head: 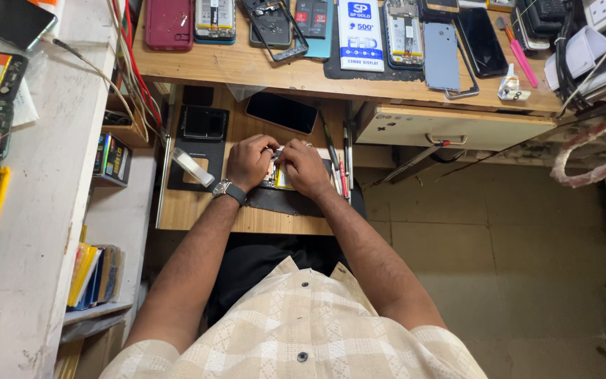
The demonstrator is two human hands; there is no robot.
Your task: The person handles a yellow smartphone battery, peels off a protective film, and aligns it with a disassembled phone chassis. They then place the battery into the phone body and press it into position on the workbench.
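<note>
Yellow-and-silver opened phone (279, 177) lies on the black mat (282, 202) mid-desk, thin, light, fragile; hold its edges. Left hand (249, 161) and right hand (303, 167) fingers pinch narrowly onto it.

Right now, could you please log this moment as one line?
left hand: steadies opened phone | right hand: on phone, pinching small part | black mat beneath | tools to the right
</note>
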